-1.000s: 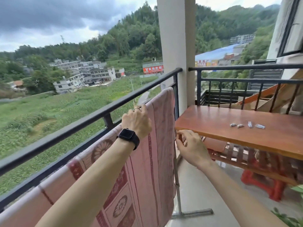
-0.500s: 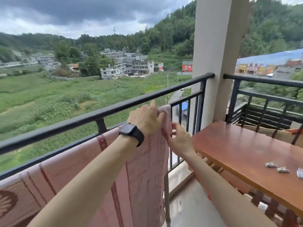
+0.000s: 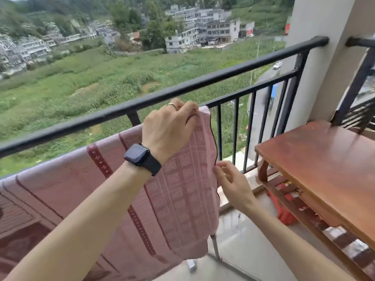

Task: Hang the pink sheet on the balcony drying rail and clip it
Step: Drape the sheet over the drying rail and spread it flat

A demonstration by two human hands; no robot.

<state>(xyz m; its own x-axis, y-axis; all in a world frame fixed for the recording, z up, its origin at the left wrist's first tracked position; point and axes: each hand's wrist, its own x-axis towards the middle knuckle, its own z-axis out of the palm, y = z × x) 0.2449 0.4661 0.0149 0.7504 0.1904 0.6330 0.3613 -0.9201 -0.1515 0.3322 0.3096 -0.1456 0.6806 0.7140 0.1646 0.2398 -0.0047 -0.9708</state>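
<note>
Two hands are seen on the pink sheet (image 3: 182, 189), which is draped over the drying rail just on the near side of the black balcony railing (image 3: 253, 65). The drying rail itself is hidden by the cloth, and only a thin metal leg (image 3: 215, 247) is seen below the sheet's lower right corner. The sheet is spread from the left edge of view to its right end, where a dark hem runs down the side. The top right corner of the cloth is gripped by the left hand (image 3: 170, 128), its fingers curled over the fold at the highest point. A dark watch (image 3: 142, 157) is worn on that wrist and a ring (image 3: 172, 105) on one finger. Lower down, the hemmed right edge is pinched between the thumb and forefinger of the right hand (image 3: 233, 183), while the other fingers are held loosely apart. To the right, a reddish wooden table (image 3: 324, 169) is set near the railing, well apart from the sheet, and a pale pillar (image 3: 320, 67) rises at the far right corner.
</note>
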